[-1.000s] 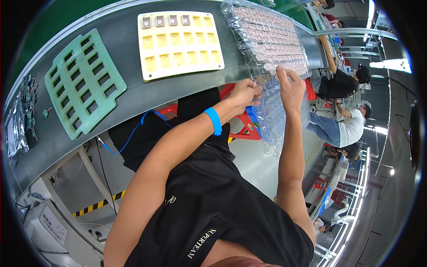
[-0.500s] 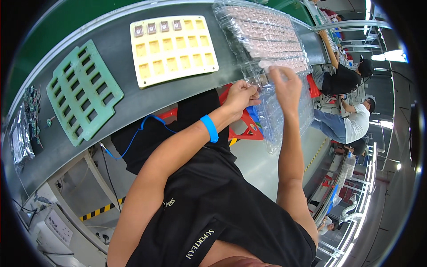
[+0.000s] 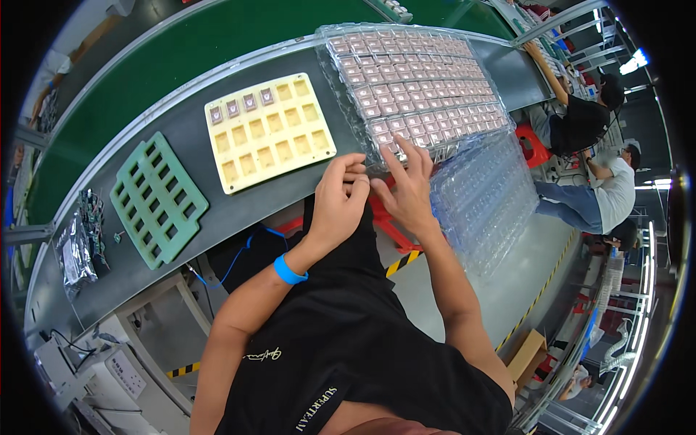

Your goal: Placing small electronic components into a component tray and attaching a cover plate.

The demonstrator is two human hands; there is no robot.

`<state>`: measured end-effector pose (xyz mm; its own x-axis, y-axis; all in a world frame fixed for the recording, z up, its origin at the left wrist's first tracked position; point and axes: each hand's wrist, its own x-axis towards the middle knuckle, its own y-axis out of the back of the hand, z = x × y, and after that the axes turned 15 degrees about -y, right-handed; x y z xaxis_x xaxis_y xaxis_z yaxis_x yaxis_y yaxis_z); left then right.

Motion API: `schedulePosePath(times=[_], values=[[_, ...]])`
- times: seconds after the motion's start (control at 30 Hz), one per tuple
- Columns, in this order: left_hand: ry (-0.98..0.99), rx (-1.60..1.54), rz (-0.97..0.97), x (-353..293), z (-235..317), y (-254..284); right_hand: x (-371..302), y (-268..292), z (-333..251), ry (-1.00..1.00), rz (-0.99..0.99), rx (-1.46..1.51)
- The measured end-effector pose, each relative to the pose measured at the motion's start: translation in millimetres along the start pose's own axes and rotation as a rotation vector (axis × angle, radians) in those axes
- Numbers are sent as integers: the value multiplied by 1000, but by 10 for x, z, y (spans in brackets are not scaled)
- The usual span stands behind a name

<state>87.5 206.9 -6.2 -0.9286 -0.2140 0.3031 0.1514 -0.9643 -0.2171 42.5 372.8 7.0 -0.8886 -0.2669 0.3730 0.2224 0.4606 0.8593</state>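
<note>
My left hand [image 3: 341, 199] is just off the table's front edge, fingers curled and pinched together; whatever they hold, if anything, is hidden. Close to its right, my right hand [image 3: 407, 185] has its fingers apart, with the fingertips at the near left corner of a clear plastic tray [image 3: 374, 157]. Rows of small pinkish-brown square parts [image 3: 428, 90] fill that tray. To the left lies a cream-yellow block [image 3: 270, 133] with square pockets. Several small brown parts [image 3: 249, 100] sit in its far row, and its other pockets hold none.
A green slotted plate [image 3: 159, 199] lies left of the yellow block. Beyond it are a silver bag [image 3: 75, 254] and small circuit boards [image 3: 92, 217]. Empty clear trays [image 3: 484, 196] jut over the table's front edge at right. A green conveyor belt [image 3: 167, 94] runs behind. Other people sit at far right.
My right hand has come down from above the tray to its near corner, its fingers spreading. My left hand has drawn back from the tray's edge. The whole view has shifted.
</note>
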Motion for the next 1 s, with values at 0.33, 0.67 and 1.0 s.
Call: schedulePosePath(times=[0.33,0.67,1.0], values=[[-472,665,-312,658,159,53,432,344,1832,-1223,558,1042],[-676,980,-477,638,-87,-13,565,36,1682,-992,331,1169],[-530,812,-460,778,124,277,523,241,1863,-841,454,373]])
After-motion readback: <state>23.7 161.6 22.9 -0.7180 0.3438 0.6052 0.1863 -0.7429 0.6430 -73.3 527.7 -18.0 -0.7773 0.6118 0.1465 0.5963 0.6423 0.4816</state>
